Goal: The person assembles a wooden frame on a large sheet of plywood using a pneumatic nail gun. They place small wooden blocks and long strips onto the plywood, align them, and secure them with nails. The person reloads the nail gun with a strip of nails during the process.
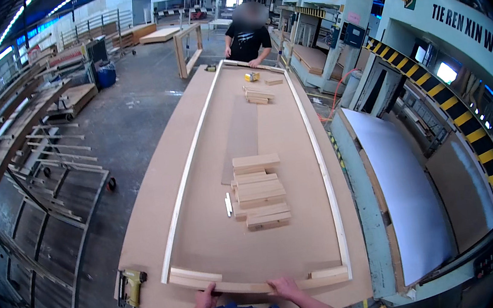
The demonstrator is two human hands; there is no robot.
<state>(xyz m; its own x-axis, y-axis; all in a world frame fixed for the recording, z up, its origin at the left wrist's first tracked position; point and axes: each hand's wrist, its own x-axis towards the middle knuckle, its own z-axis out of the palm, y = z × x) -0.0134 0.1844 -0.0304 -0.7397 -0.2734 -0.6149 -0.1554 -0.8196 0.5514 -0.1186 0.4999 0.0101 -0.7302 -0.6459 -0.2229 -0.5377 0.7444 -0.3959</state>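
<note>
A long rectangular frame of pale wood strips (187,184) lies on a large brown board (145,226). My left hand (206,297) grips the near end rail (243,287) toward its left half. Further right on the same rail, my right hand (283,287) is closed round it, the fingertips partly hidden. Short wood pieces lie against the inside of this rail: one at the left corner (196,274), another at the right corner (328,272). Inside the frame sits a stack of short wood blocks (260,190), with thin white strips (228,205) beside it.
At the board's near left corner lies a nail gun (132,287) with a hose. A co-worker (247,38) stands at the far end, one hand on the frame. Smaller wood pieces (259,96) and a yellow object (252,77) lie there. Presses (459,99) line the right; a metal rack (50,194) stands left.
</note>
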